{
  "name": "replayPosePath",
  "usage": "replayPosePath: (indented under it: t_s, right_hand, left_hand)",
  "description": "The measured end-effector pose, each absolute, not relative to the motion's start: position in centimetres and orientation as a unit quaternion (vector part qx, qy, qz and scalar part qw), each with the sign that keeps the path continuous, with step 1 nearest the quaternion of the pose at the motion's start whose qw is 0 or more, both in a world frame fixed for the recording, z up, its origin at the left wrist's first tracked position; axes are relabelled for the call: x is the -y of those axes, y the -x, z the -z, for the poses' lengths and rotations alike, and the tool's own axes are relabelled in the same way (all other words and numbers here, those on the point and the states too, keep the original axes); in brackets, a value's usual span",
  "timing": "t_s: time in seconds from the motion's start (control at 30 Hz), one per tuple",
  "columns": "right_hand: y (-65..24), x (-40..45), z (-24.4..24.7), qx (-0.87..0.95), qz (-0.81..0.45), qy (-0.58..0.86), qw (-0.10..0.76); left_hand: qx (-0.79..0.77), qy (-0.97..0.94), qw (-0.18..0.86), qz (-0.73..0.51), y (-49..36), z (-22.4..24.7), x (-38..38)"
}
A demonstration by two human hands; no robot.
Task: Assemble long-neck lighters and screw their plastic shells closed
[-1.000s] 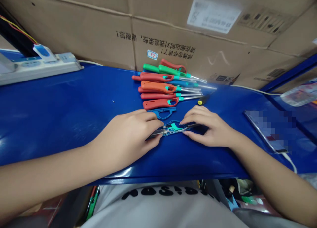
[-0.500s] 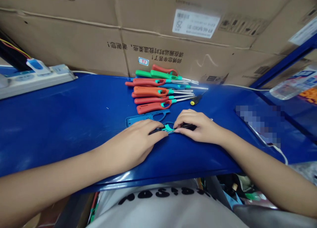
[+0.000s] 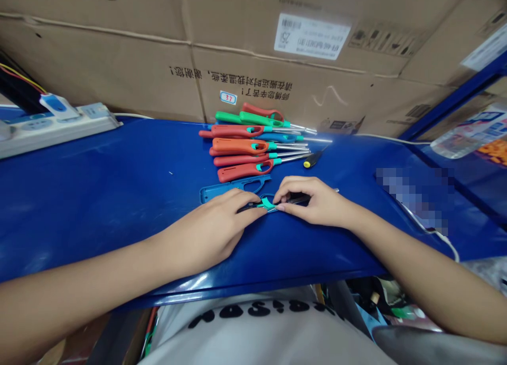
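Low over the blue tabletop, both my hands are closed on an opened stick lighter whose teal trigger (image 3: 267, 203) shows between them. My left hand (image 3: 225, 222) grips its handle end, covering most of that part. My right hand (image 3: 312, 201) pinches it just right of the trigger, thumb and forefinger together. A dark piece runs beneath the right palm, and a thin metal tip (image 3: 336, 190) shows beyond it. Just behind my left fingers lies a loose blue half-shell of a lighter handle (image 3: 232, 188), its hollow side up.
Several red, orange, green and blue stick lighters (image 3: 241, 146) lie piled behind, beside a yellow-ended screwdriver (image 3: 312, 160). A cardboard box (image 3: 138, 74) stands at the back. A power strip (image 3: 59, 127) is at left, a blurred-out flat device (image 3: 415, 201) and plastic bottle (image 3: 459, 138) at right.
My right fingertips have shifted slightly left, closer to the trigger, which sits at a slightly different angle. My left hand stays nearly still.
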State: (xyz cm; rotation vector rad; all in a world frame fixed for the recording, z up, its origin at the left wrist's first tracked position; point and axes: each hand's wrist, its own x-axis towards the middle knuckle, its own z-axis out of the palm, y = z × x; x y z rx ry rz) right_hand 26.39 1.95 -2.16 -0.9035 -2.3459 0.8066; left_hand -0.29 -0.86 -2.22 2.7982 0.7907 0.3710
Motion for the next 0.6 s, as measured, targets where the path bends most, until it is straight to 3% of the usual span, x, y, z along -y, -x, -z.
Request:
replayPosePath:
  t_s: [0.6]
  right_hand:
    - [-27.12, -1.86, 1.32, 0.897, -0.196, 0.291, 0.270]
  left_hand:
    - [-0.277, -0.941, 0.100, -0.165, 0.49, 2.28, 0.86]
